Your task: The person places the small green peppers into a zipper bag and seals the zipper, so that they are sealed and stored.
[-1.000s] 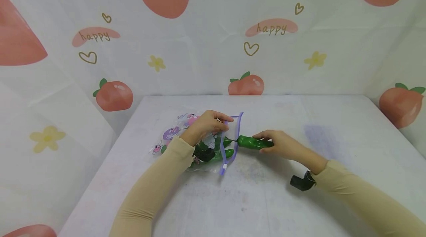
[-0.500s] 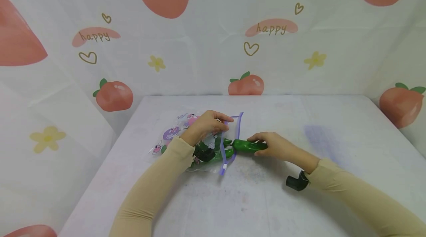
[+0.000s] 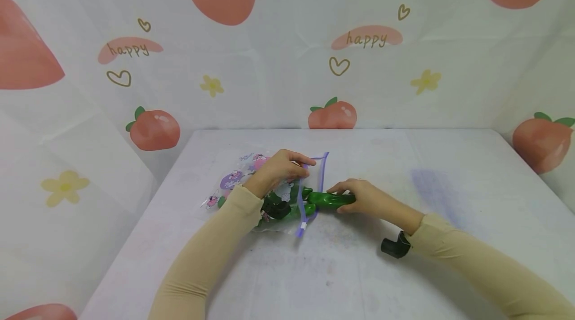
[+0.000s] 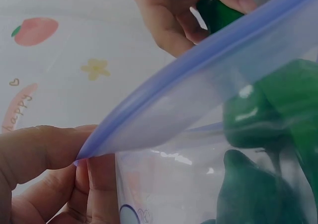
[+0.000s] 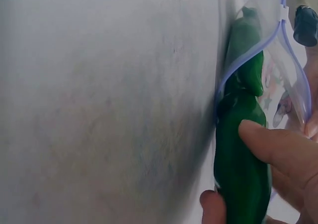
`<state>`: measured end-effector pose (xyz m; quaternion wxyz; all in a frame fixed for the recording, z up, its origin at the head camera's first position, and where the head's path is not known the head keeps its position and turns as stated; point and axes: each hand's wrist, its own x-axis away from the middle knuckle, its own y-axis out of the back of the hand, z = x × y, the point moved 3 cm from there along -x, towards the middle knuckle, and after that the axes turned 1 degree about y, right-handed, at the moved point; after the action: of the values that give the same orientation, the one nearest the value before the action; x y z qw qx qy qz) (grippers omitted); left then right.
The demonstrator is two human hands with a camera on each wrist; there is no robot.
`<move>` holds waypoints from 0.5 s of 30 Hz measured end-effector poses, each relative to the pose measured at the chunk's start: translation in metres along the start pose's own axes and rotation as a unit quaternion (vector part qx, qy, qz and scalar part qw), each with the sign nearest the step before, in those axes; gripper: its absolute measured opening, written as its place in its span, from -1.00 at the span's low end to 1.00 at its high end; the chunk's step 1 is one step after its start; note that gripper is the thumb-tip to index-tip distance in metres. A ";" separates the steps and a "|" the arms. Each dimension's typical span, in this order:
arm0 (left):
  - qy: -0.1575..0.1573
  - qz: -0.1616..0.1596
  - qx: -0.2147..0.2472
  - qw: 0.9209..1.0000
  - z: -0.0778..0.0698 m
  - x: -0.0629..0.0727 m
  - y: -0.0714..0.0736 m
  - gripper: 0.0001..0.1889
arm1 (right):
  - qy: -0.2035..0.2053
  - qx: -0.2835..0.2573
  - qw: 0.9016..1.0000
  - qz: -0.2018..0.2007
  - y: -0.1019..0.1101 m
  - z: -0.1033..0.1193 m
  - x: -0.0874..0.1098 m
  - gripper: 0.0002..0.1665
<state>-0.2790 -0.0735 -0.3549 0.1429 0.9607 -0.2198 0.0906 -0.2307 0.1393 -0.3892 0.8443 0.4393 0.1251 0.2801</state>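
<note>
A clear zip bag (image 3: 233, 178) with purple edges and printed cartoon figures lies on the table, its mouth facing right. Inside it are green peppers (image 5: 243, 37), partly hidden by the print and the left forearm. My left hand (image 3: 283, 167) pinches the bag's upper rim between thumb and fingers, which the left wrist view shows close up. With my right hand (image 3: 366, 197) I grip a long green pepper (image 3: 330, 199) around its body. That pepper's stem end is within the bag's mouth, touching the peppers there; its other end stays outside under my fingers.
The white table (image 3: 341, 270) carries a faint purple stain (image 3: 433, 190) on the right. A cloth backdrop (image 3: 278, 70) printed with peaches rises behind it. A black wrist camera (image 3: 395, 245) hangs below the right cuff, and another (image 3: 276, 208) sits at the left wrist.
My right hand has moved left, pushing the held pepper from the bag's edge into its mouth. The left hand and the bag have stayed in place.
</note>
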 end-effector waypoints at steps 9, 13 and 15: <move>0.003 0.000 0.005 1.000 -0.001 0.001 -0.001 -0.65 | -0.013 -0.064 0.998 -0.016 -0.001 -0.001 0.000 -0.65; 0.000 -0.001 0.005 1.000 0.000 0.001 -0.001 -0.66 | -0.003 -0.068 0.998 -0.010 -0.001 -0.002 0.002 -0.67; -0.002 0.000 0.003 1.000 0.000 0.001 -0.001 -0.65 | 0.002 -0.067 0.998 -0.008 0.000 -0.002 0.003 -0.67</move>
<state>-0.2781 -0.0731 -0.3551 0.1396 0.9613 -0.2200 0.0892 -0.2291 0.1422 -0.3903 0.8736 0.3805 0.1116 0.2820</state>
